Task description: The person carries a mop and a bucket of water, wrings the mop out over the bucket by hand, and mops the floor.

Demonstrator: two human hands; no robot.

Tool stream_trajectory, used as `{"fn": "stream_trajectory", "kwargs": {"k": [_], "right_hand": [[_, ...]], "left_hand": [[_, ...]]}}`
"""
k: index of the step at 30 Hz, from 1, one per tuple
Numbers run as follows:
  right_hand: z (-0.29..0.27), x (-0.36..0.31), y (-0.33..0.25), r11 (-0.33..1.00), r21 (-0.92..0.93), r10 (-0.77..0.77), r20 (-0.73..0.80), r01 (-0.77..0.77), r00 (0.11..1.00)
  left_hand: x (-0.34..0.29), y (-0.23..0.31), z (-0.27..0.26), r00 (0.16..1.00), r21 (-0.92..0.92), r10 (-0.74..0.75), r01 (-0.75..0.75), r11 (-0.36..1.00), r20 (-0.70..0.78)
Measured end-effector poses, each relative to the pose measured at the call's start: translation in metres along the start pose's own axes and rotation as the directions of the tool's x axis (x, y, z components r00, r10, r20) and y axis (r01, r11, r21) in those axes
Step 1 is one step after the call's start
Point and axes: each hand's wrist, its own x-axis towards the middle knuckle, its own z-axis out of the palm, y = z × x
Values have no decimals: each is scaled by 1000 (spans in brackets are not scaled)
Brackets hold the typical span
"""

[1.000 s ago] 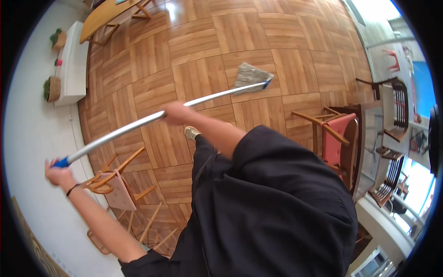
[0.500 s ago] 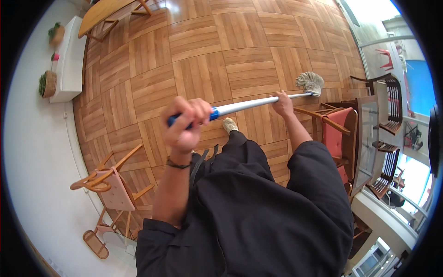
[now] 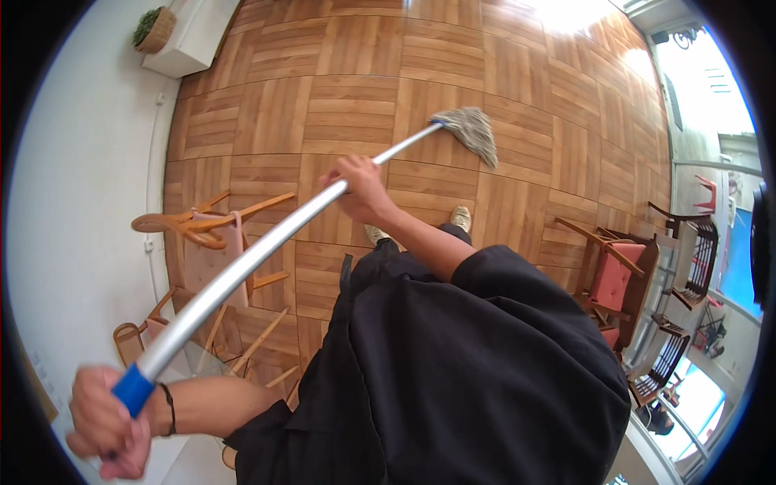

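Note:
A mop (image 3: 256,254) with a silver pole slants from the lower left up to the middle of the floor. Its grey string head (image 3: 470,134) lies spread on the wooden floor, ahead of my feet. My left hand (image 3: 109,423) is wrapped round the blue grip at the pole's upper end, far out at the lower left. Further down the pole, my right hand (image 3: 360,187) grips the silver shaft, with the arm reaching across my body.
Wooden chairs with pink seats (image 3: 217,250) stand by the white wall at left, partly behind the pole. At right are a red-cushioned chair (image 3: 619,275) and dark slatted chairs (image 3: 693,263) near glass. A potted plant (image 3: 153,30) sits on a white ledge (image 3: 187,42).
The mop head has swept from right to left across the floor. My left hand has moved down and outward to the left; my right hand has shifted left with the pole.

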Motion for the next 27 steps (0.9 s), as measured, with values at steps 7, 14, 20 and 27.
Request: {"fn": "stream_trajectory", "kwargs": {"k": [7,14,20,27], "right_hand": [[88,42,-60,933,237,-350,434,269,830],[105,41,-88,949,174,-300,754,262,584],[63,9,-77,941,50,-254,754,334,605],[-82,-7,7,980,-31,-112,728,196,676]], "left_hand": [[8,58,31,932,253,152,-242,937,329],[-7,67,59,972,230,107,-155,961,207],[-33,98,56,972,173,236,-233,957,2],[-39,51,122,990,221,135,-137,965,27]]}}
